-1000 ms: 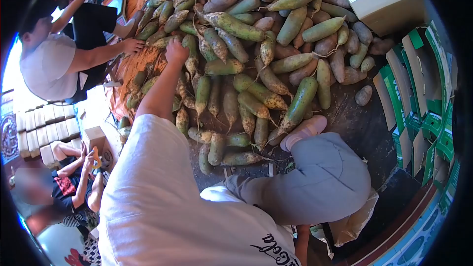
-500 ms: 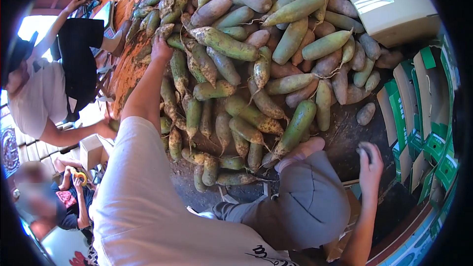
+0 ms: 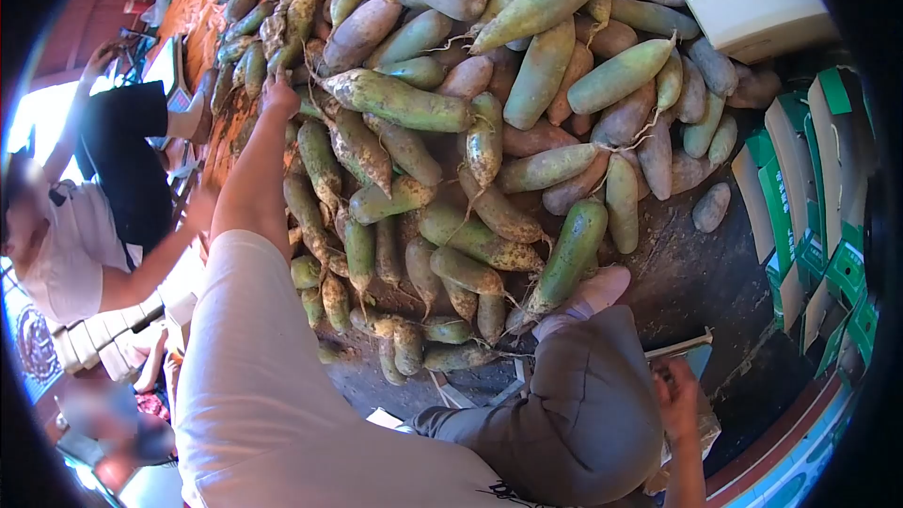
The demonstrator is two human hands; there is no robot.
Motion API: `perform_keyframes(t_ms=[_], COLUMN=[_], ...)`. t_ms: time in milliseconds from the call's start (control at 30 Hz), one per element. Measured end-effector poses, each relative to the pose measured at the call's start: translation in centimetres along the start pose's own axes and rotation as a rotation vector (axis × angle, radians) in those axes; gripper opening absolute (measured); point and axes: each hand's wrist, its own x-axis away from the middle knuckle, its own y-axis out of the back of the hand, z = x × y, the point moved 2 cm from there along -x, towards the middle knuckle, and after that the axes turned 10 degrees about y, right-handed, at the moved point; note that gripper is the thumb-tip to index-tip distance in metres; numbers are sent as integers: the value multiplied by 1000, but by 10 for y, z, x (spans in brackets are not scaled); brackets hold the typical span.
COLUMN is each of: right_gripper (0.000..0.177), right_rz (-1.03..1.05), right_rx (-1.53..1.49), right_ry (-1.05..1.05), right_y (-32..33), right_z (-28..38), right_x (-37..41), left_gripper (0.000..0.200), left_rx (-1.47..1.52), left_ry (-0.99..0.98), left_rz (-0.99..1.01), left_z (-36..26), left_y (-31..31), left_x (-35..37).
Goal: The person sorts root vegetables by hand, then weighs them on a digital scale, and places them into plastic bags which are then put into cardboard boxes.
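Note:
A large heap of green and purplish radishes, many with soil on them, fills the middle of the view. My left hand is at the heap's left side among soil-covered radish ends, its fingers closed against something too small to make out. Low on the right, beside my bent knee, is my right hand; its fingers are curled, with something dark at their tips that I cannot identify. A long green radish lies against my foot.
A closed carton stands at the upper right. Green and brown folded cardboard is stacked at the right edge. A co-worker sits at the left; another person is below. A metal-legged stool is partly visible under me.
My right hand has moved down and toward my knee. My left hand has shifted slightly left along with the view. The co-worker's lower arm has moved upward.

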Motion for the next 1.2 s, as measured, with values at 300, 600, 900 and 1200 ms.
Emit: perform_keyframes(t_ms=[300, 600, 900, 1200], right_gripper=[18, 18, 15, 16], right_rz=[37, -98, -87, -246], right_rx=[-200, -205, -135, -192], right_ry=[-328, -429, -343, -277], right_y=[-6, -3, -28, -32], right_z=[-15, -47, -61, -19], right_x=[51, 91, 107, 87], left_gripper=[90, 63, 56, 63], left_rx=[-52, 288, 973, 1287], left_ry=[317, 331, 381, 575], left_rz=[-57, -101, 91, 287], left_z=[0, 58, 104, 37], left_y=[-21, -77, -104, -22], left_x=[-5, 28, 19, 127])
